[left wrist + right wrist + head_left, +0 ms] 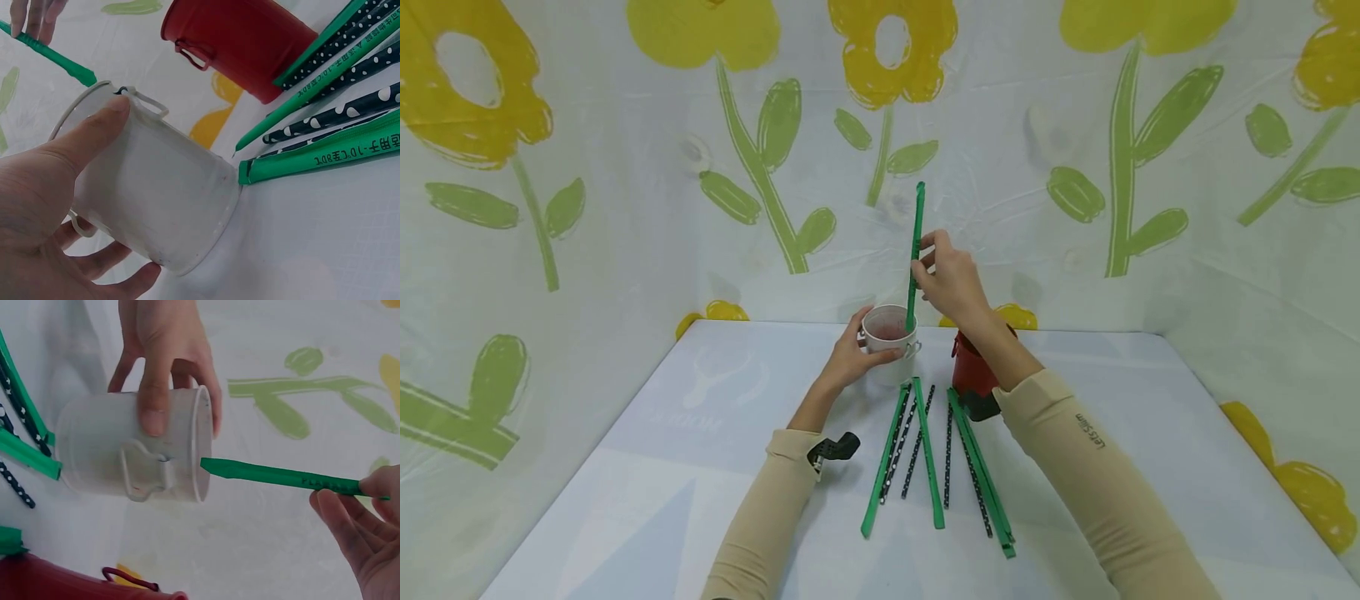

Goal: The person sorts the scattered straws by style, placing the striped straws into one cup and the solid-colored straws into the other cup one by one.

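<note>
Head view: at the centre, we find the left hand (850, 360) curled partway around the white bucket (892, 372), thumb across its front. Just above and to the right, the right hand (951, 271) pinches a slim green packet (918, 225) near its middle, nearly upright, lower end at the bucket's mouth. Right of centre stands the red bucket (973, 371), partly hidden by the right forearm (1006, 354). Below centre, loose green packets (928, 454) and dark dotted straws (918, 442) lie on the white table (647, 467), with a flowered sheet (1000, 208) behind.

Left wrist view: we see the left hand at lower left, thumb close to the rim, other fingers along the lower side. At upper left, the packet's tip is at the rim; whether they touch we cannot tell. The red bucket sits at upper centre.

Right wrist view: we see the packet slanting right of centre, pinched between thumb and fingers at lower right, while the left hand grips the white bucket at upper centre.
</note>
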Demonstrator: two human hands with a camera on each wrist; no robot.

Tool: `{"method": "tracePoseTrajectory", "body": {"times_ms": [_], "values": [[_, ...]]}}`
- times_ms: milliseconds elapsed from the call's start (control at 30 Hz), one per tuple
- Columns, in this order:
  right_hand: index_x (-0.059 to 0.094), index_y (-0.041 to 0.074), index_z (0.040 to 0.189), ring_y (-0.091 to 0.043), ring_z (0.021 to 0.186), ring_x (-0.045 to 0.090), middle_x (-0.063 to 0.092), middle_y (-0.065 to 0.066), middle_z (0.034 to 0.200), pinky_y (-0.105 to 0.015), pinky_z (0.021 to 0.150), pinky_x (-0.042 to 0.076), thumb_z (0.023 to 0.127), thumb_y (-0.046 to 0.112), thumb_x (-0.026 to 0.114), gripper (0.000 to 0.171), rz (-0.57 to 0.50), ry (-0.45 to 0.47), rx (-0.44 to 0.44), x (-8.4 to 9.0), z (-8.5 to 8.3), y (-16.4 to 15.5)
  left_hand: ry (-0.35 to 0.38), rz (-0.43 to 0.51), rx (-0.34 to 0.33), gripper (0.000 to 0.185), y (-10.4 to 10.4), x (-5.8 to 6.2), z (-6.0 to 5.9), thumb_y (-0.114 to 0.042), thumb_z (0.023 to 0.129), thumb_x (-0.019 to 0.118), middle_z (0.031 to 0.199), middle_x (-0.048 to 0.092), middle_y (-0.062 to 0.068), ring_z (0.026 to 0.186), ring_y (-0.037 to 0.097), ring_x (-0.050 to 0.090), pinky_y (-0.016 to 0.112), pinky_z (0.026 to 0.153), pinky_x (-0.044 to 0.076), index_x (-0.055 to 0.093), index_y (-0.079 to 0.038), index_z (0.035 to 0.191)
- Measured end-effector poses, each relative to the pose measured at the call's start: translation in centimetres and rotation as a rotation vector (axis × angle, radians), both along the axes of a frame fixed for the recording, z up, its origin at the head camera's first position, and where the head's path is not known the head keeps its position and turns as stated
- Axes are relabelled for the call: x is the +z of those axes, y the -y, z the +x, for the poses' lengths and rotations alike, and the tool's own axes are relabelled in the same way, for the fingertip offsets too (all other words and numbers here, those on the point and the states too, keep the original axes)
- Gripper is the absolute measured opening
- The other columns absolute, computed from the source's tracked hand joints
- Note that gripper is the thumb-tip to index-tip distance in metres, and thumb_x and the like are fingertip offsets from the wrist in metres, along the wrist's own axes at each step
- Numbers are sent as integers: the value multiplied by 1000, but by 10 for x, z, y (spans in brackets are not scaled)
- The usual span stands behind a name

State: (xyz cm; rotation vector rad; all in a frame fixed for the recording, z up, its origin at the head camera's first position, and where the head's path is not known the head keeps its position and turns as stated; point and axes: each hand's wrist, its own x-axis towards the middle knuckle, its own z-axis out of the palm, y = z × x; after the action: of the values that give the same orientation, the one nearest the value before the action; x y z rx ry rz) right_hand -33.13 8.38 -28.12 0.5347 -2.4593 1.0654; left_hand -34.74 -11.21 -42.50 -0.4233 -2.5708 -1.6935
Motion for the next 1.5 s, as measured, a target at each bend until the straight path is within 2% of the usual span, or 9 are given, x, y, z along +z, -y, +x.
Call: {"method": "tracePoseTrajectory", "body": {"times_ms": [367,633,867,1167,1500], "values": [[47,6,124,-26,72,71,72,-17,105,-33,63,60,99,16,57,29,25,95,11,-45,-5,11,19,-3,4,101,0,-1,1,-43,78,82,153,38,7,137,39,42,57,107,43,19,-30,156],[48,7,127,-21,66,70,72,-16,106,-29,60,59,100,17,56,30,36,130,-5,-65,-7,17,-15,-9,-1,98,0,-1,-1,-39,79,82,151,39,8,137,39,42,56,108,42,22,-26,155],[48,8,130,-20,65,68,72,-15,107,-29,60,58,100,19,55,32,59,152,-20,-70,-8,20,-12,-4,-5,98,0,0,0,-38,79,82,152,39,9,137,40,43,56,107,43,21,-28,155],[51,8,127,-22,67,70,72,-16,109,-31,62,60,99,18,56,29,41,169,-25,-70,-7,19,-11,5,-15,96,0,-1,-1,-36,79,82,152,38,7,138,36,41,55,110,40,22,-30,154],[54,9,123,-25,85,73,71,-15,108,-30,64,61,99,19,56,26,10,161,-20,-67,-4,12,0,-7,-12,96,1,2,1,-37,81,80,153,38,7,137,40,42,57,107,43,20,-27,156]]}}
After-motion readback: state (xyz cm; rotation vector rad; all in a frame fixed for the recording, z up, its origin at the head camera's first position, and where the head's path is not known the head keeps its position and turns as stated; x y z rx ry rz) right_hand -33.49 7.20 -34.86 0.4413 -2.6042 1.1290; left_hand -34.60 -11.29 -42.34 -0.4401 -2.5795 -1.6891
